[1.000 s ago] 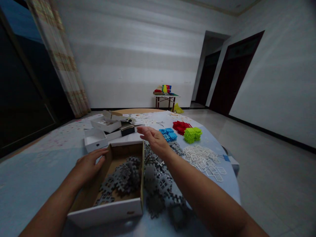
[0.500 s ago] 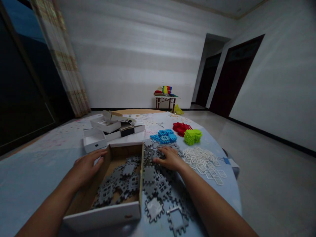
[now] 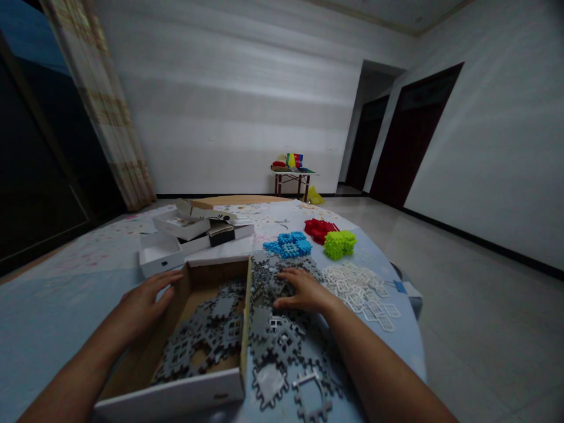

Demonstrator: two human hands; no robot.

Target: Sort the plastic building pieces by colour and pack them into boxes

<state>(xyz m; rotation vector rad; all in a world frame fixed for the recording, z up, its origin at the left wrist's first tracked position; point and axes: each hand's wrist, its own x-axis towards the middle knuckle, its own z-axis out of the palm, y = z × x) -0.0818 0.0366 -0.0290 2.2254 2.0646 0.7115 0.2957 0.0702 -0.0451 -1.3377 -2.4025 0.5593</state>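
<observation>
A white cardboard box [image 3: 176, 395] with a brown inside stands open in front of me, with grey interlocking plastic tiles [image 3: 198, 332] lying in it. My left hand [image 3: 143, 302] rests at the box's left wall, fingers stretched out and thumb apart. To the right of the box spreads a pile of loose grey tiles [image 3: 269, 382], some solid and some with window cut-outs. Over this pile my right hand [image 3: 304, 291] reaches in, its thumb and fingers apart, touching the tiles. Whether a tile lies under its fingertips is hidden.
Beyond the pile sit blue pieces [image 3: 288, 244], red pieces [image 3: 319, 229] and lime-green pieces [image 3: 340, 244]. White frame pieces [image 3: 359, 288] lie right of my right hand. Several small white boxes [image 3: 161, 252] are stacked at the back left. The round table's edge [image 3: 423, 352] curves along the right.
The view has shifted slightly, so the table's contents appear a little further left. My right hand has come slightly nearer over the grey tiles; my left hand stays at the box's wall.
</observation>
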